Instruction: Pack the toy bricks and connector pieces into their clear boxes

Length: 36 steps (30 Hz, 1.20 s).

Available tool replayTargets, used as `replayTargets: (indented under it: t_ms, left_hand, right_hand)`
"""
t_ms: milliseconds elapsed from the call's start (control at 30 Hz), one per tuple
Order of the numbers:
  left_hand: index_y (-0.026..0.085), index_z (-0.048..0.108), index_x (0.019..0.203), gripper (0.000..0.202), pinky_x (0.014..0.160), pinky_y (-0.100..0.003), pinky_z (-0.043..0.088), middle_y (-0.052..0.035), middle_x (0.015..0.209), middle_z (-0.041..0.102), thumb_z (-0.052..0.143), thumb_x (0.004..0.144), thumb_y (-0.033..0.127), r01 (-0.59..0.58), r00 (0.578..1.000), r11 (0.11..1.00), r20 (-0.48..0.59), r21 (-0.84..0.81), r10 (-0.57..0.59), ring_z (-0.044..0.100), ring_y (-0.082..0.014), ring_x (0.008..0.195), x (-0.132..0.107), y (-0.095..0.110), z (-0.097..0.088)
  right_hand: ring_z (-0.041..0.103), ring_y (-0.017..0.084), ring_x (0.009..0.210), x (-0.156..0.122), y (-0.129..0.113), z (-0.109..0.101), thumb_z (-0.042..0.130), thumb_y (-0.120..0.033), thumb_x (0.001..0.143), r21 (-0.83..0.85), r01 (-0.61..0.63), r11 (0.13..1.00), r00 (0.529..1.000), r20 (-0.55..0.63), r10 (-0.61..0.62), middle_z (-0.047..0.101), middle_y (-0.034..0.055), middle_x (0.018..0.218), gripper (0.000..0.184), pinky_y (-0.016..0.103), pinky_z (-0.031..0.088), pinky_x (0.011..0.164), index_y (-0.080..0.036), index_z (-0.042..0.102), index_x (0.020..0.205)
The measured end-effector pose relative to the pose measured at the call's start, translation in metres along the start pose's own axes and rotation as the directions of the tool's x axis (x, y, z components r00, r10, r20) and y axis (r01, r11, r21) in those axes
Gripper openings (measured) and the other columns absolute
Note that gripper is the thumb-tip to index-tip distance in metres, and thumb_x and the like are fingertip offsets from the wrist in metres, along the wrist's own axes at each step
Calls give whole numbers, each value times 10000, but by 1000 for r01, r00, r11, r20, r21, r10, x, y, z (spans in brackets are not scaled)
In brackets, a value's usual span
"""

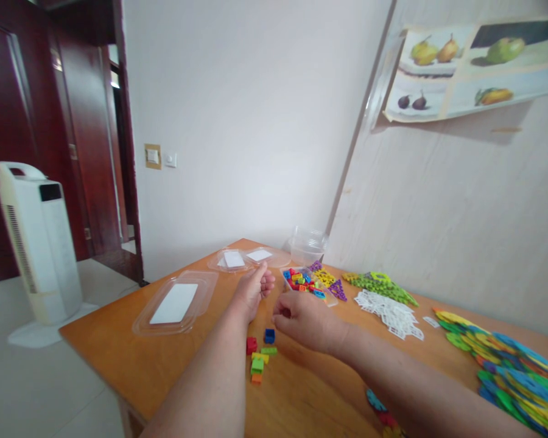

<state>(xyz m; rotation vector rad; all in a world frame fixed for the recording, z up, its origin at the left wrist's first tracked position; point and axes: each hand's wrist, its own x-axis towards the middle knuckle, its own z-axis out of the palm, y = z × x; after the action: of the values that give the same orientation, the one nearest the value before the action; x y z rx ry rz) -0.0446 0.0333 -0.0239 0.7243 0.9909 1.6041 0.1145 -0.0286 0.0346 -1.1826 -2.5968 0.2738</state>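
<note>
My left hand (254, 287) is over the middle of the table, thumb up and fingers loosely curled apart from the palm; I see nothing in it. To its right, my right hand (307, 319) has its fingers curled in toward the thumb; whether a small piece is inside is hidden. Just below the hands lie several loose building bricks: a blue brick (269, 336), a red brick (251, 346), a flat green brick (269, 351), a yellow brick (261, 358), a light green brick (257, 367) and an orange brick (256, 379). Behind my right hand sits a clear plastic tub of mixed bricks (301, 281).
Clear lids with white cards (174, 303) lie on the wooden table (105, 340). A clear container (308, 243) stands at the wall. Purple and yellow pieces (331, 281), green pieces (381, 286), white pieces (390, 311) and colourful discs (520, 371) spread rightward.
</note>
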Motion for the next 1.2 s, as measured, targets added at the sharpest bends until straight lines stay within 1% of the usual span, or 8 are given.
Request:
replayTargets:
  t_ms: [133, 333, 467, 600, 700, 900, 1067, 1200]
  left_hand:
    - [133, 641, 838, 481, 599, -248, 435, -78, 743, 686, 715, 703, 588, 4, 1000, 1000, -18, 4, -4, 601, -121, 590, 0, -1, 0]
    - [135, 642, 837, 466, 597, -248, 430, -77, 737, 684, 715, 708, 577, 3, 1000, 1000, -26, -1, -3, 595, -118, 586, -1, 0, 0]
    - [142, 625, 809, 463, 586, -243, 419, -57, 702, 667, 721, 696, 581, -8, 1000, 1000, 11, -17, 8, 587, -114, 569, -1, 0, 0]
    - [151, 614, 802, 446, 586, -235, 418, -41, 702, 664, 701, 707, 578, -6, 1000, 1000, 17, -18, 6, 591, -110, 572, -1, 0, -1]
    - [150, 614, 810, 439, 582, -234, 418, -44, 709, 667, 689, 720, 572, 3, 1000, 1000, 6, -11, -3, 590, -110, 570, 0, 0, -1]
    - [144, 626, 838, 460, 587, -240, 426, -64, 732, 679, 697, 717, 582, 7, 1000, 1000, -6, 6, -7, 598, -120, 589, 0, 0, 0]
    - [141, 632, 838, 486, 583, -242, 425, -74, 739, 684, 709, 700, 601, 13, 999, 1000, -30, 11, -13, 597, -121, 586, 0, 0, 1]
    - [134, 634, 835, 483, 585, -240, 431, -79, 752, 687, 700, 710, 596, 16, 999, 1000, -29, 17, -16, 603, -121, 595, 1, 0, 0]
  right_hand:
    - [628, 163, 793, -5, -10, 13, 620, -409, 803, -55, 12, 998, 997, 72, -8, 719, 6, 893, 211, 245, 316, 593, -244, 713, 895]
    - [622, 167, 770, -7, -16, 15, 613, -323, 770, -102, -25, 994, 997, 76, 33, 718, 17, 867, 161, 249, 275, 555, -234, 697, 874]
    - [591, 135, 731, 1, -8, -11, 555, -285, 830, -68, -30, 997, 995, -98, 23, 694, 17, 859, 148, 233, 322, 595, -221, 657, 916]
    - [602, 156, 797, 12, 9, -39, 555, -323, 853, -78, -120, 990, 943, -321, 89, 684, 44, 949, 247, 244, 357, 657, -213, 638, 1057]
    - [598, 154, 780, 13, 14, -43, 553, -318, 850, -35, -142, 989, 921, -371, 119, 678, 45, 950, 295, 246, 369, 662, -210, 630, 1114]
    - [587, 127, 726, -11, -1, -15, 549, -247, 813, 17, 75, 997, 993, -97, -73, 684, 4, 848, 186, 221, 346, 599, -219, 677, 945]
    - [610, 144, 764, -26, -10, 6, 578, -258, 764, 6, 143, 990, 981, 131, -143, 708, 2, 919, 261, 227, 358, 619, -260, 711, 988]
    - [598, 147, 721, -29, -11, 14, 564, -242, 749, -79, 147, 986, 976, 175, -132, 707, 19, 881, 208, 232, 332, 589, -235, 716, 891]
